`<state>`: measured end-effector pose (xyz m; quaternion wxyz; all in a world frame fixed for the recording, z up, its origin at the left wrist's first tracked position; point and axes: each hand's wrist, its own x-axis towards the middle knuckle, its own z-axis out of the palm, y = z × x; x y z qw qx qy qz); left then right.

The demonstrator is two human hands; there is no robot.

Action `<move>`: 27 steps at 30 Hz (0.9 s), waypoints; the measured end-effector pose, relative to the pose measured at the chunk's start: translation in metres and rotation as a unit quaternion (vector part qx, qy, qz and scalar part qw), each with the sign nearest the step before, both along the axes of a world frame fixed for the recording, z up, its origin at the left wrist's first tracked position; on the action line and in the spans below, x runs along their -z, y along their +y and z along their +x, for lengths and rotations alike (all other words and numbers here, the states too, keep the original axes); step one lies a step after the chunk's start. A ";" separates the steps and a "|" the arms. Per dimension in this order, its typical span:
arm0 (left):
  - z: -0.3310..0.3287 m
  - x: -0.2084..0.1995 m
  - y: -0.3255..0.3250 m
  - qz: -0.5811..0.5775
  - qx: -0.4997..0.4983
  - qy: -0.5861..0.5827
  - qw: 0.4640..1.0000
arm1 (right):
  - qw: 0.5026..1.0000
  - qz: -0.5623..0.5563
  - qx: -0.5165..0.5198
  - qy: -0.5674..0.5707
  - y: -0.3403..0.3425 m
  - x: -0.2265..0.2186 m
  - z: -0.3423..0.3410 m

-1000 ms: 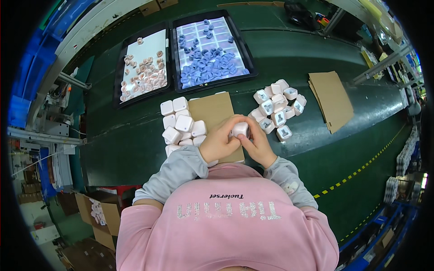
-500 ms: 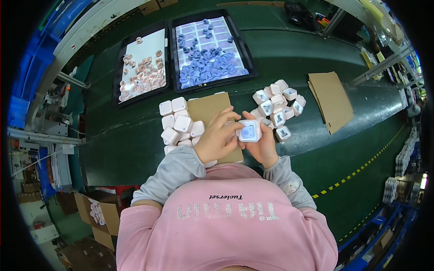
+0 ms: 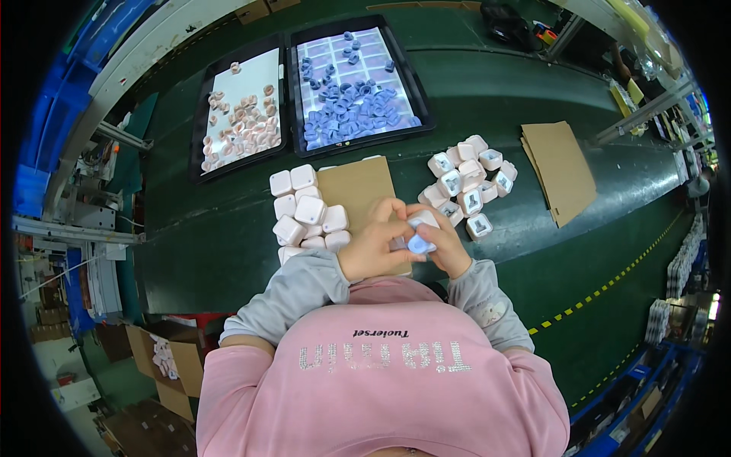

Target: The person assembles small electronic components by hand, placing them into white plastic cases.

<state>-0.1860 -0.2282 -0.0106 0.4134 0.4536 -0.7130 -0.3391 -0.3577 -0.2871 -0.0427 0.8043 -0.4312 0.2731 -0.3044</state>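
Close to my chest, my left hand (image 3: pixel 375 245) and my right hand (image 3: pixel 451 245) are both closed around a small white rounded-square case (image 3: pixel 423 220). A light-blue piece (image 3: pixel 418 244) shows at the case's lower side, between my fingertips; whether it sits inside or is partly out I cannot tell. By my left hand, several closed white cases (image 3: pixel 310 209) are stacked on and beside a sheet of brown cardboard (image 3: pixel 358 183). Beyond my right hand lies a loose heap of similar cases (image 3: pixel 470 174), many with a grey part showing in the top.
At the back, a black tray (image 3: pixel 196 145) holds pinkish ring-like pieces, and another black tray (image 3: pixel 426 114) holds blue ones. Folded cardboard (image 3: pixel 560 171) lies to the right on the green table (image 3: pixel 487 99). An open carton (image 3: pixel 183 369) stands at lower left.
The case has been tilted and drawn slightly nearer my chest, so its blue face no longer points up. My left fingers have moved from its top edge to its lower side.
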 end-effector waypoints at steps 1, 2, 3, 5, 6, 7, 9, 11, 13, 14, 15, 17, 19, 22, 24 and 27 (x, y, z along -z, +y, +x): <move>0.000 -0.003 -0.001 0.008 0.029 -0.003 1.000 | 0.998 0.010 -0.025 -0.051 -0.001 0.006 -0.003; 0.001 -0.008 -0.002 0.001 0.055 0.000 0.999 | 0.993 0.019 -0.049 -0.103 -0.003 0.013 -0.004; 0.002 -0.013 -0.003 0.000 0.055 -0.001 0.998 | 0.990 0.046 -0.025 -0.129 -0.004 0.017 -0.003; 0.006 -0.018 -0.010 0.077 0.120 0.207 0.968 | 0.975 0.151 -0.010 -0.164 -0.008 0.026 -0.011; 0.011 -0.011 -0.015 0.162 0.080 0.258 0.949 | 0.976 0.163 0.089 -0.113 -0.005 0.018 -0.004; 0.018 -0.003 -0.026 0.143 0.022 0.217 0.965 | 0.976 0.140 0.147 -0.086 -0.011 0.027 -0.009; 0.033 0.002 -0.050 0.188 -0.083 0.237 0.950 | 0.959 0.097 0.266 -0.001 -0.032 0.048 -0.032; 0.069 0.022 -0.074 0.212 -0.189 0.163 0.945 | 0.929 0.006 0.365 0.060 -0.055 0.049 -0.051; 0.105 0.043 -0.099 0.140 -0.246 0.100 0.954 | 0.915 -0.009 0.400 0.052 -0.071 0.043 -0.065; 0.111 0.040 -0.110 0.089 -0.266 0.041 0.959 | 0.903 -0.021 0.427 0.054 -0.080 0.044 -0.071; 0.114 0.036 -0.116 0.038 -0.283 -0.017 0.958 | 0.888 -0.034 0.454 0.056 -0.090 0.046 -0.077; 0.114 0.020 -0.115 0.096 -0.204 -0.168 0.960 | 0.886 -0.021 0.457 0.080 -0.105 0.051 -0.090; 0.104 0.006 -0.100 0.149 -0.017 -0.249 0.957 | 0.888 -0.001 0.394 0.239 -0.115 0.060 -0.101; 0.095 0.031 -0.050 0.136 0.102 -0.401 0.900 | 0.859 -0.045 0.348 0.372 -0.123 0.086 -0.118; 0.093 0.027 -0.031 0.178 0.102 -0.512 0.834 | 0.808 -0.092 0.336 0.475 -0.118 0.090 -0.117; 0.098 0.054 -0.024 0.172 0.074 -0.570 0.800 | 0.659 -0.358 0.390 0.534 -0.111 0.103 -0.111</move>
